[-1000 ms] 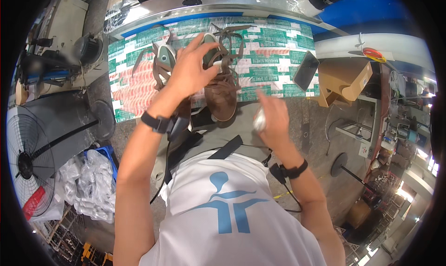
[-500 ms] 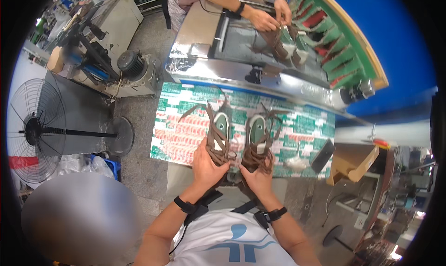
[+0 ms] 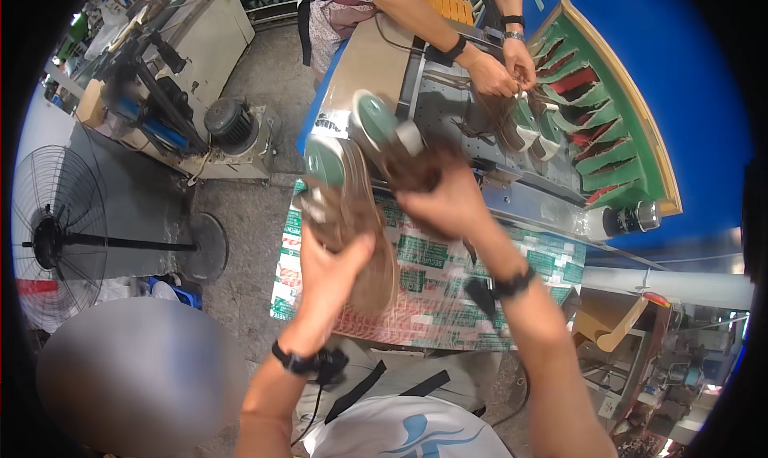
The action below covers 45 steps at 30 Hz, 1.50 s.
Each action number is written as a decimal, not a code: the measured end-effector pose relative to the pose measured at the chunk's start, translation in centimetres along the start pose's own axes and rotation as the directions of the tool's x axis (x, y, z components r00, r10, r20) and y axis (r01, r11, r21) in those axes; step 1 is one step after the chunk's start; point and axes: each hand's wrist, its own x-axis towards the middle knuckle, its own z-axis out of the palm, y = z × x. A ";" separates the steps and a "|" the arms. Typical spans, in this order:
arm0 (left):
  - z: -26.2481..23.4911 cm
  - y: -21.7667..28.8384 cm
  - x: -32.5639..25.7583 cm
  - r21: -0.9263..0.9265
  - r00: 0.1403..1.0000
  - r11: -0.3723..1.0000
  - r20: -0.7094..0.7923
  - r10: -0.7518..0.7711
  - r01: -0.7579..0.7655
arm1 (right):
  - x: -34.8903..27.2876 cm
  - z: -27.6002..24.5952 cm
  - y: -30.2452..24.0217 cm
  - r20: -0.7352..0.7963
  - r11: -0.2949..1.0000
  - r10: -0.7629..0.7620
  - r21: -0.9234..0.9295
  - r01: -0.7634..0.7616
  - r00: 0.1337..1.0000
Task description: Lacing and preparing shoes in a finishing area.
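We find the left hand (image 3: 326,266) wrapped about the middle of the left shoe (image 3: 360,216), the right hand (image 3: 450,204), blurred, closed on the toe end of the right shoe (image 3: 390,148); both shoes appear raised over the taped board (image 3: 424,278), openings toward eleven o'clock, presumably gripped low to leave these clear; a co-worker's hands (image 3: 493,74) work at one o'clock; fan (image 3: 50,238) at nine, motor (image 3: 230,124) at ten, carton (image 3: 612,320) at four.
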 end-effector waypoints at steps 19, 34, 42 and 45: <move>6.7 -5.7 14.1 0.311 0.929 0.876 0.124 0.349 -0.370 | 9.4 -13.5 22.5 -0.498 0.781 -0.001 -0.542 -0.310 0.867; -1.3 -15.9 -0.3 0.771 0.898 0.463 0.352 0.263 -0.437 | 13.9 -15.3 24.0 -0.180 0.593 0.632 -0.513 -0.620 0.754; -1.2 -16.0 -0.5 0.759 0.892 0.474 0.340 0.297 -0.447 | 5.1 -20.3 11.6 0.052 0.775 0.531 0.373 -0.509 0.846; -1.0 -16.6 -0.5 0.767 0.891 0.458 0.343 0.298 -0.449 | 2.0 -22.0 6.0 0.295 0.943 0.260 0.128 -0.307 0.920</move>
